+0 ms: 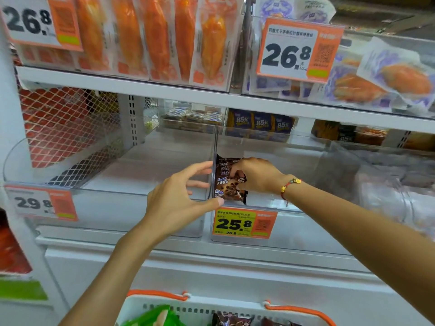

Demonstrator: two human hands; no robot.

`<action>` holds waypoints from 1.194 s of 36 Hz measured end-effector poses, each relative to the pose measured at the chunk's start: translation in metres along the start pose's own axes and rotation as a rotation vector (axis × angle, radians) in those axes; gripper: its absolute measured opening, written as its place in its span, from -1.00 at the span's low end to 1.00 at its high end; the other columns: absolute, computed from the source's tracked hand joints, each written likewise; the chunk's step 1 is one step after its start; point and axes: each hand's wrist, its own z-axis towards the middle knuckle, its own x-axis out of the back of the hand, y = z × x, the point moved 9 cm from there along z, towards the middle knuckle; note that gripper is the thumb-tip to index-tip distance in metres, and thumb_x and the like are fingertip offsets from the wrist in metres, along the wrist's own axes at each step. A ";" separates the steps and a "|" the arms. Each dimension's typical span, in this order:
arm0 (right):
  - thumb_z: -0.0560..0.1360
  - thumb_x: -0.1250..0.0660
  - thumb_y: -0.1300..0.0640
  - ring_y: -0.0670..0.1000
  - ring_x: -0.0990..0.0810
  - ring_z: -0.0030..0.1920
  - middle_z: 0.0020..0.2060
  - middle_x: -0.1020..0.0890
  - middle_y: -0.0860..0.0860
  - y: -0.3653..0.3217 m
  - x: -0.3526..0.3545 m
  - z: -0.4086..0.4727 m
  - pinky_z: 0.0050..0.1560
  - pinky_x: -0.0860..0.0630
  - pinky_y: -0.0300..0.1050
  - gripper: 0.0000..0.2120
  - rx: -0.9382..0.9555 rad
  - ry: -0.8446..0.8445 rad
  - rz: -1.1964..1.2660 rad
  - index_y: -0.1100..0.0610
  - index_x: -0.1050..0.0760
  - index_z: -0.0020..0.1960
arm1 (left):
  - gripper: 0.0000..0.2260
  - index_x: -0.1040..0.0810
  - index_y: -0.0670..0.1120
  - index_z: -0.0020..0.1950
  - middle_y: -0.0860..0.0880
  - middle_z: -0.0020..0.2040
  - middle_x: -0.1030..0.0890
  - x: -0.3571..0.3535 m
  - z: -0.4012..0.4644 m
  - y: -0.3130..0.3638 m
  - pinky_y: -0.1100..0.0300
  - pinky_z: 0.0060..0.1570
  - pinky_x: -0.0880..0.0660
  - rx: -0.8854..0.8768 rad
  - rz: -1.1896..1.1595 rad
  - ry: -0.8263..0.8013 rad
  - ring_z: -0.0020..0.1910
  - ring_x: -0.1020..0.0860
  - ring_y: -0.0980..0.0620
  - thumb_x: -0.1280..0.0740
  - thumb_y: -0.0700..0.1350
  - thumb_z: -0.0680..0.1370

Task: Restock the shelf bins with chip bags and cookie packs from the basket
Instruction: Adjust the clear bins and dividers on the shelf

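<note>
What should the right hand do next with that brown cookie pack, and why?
Probably set it down and let go: the right hand grips the cookie pack already inside the clear bin, hard against its left wall, while the left hand steadies the divider.

Bright even light, soft blur, edges warped

In front of me the white shelf (131, 234) carries clear plastic bins side by side. The left bin (113, 208) sits beside the middle bin (282, 222), where brown cookie packs (229, 184) stand against its left wall. The shelf above (141, 88) holds bins of orange packets (155, 36).
</note>
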 end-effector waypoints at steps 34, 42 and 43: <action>0.46 -0.33 0.12 -0.07 -0.54 -0.13 -0.16 -0.59 -0.11 -0.091 0.031 -0.194 -0.29 -0.49 -0.17 -0.88 0.262 0.257 0.197 -0.02 -0.56 -0.02 | -0.76 -0.52 0.19 0.03 0.22 -0.09 -0.56 -0.016 -0.105 0.016 0.18 -0.24 -0.55 -0.067 0.024 0.372 -0.16 -0.57 0.20 -0.45 0.02 0.40; 0.55 -0.24 0.02 0.10 -0.43 0.28 0.24 -0.49 0.05 -0.073 -0.116 -0.240 0.17 -0.41 -0.05 -0.65 -0.021 -0.511 0.153 0.03 -0.41 0.32 | -0.70 -0.42 0.22 0.28 0.28 0.16 -0.42 -0.136 -0.165 -0.036 0.52 -0.15 -0.32 0.078 0.304 -0.361 0.02 -0.51 0.31 -0.27 -0.07 0.60; 0.55 -0.25 0.00 0.13 -0.44 0.28 0.25 -0.49 0.07 -0.070 -0.128 -0.248 0.19 -0.42 -0.02 -0.65 -0.065 -0.552 0.164 0.05 -0.42 0.31 | -0.65 -0.36 0.19 0.39 0.25 0.29 -0.37 -0.151 -0.175 -0.042 0.50 0.00 -0.31 0.066 0.323 -0.435 0.20 -0.47 0.25 -0.23 -0.06 0.62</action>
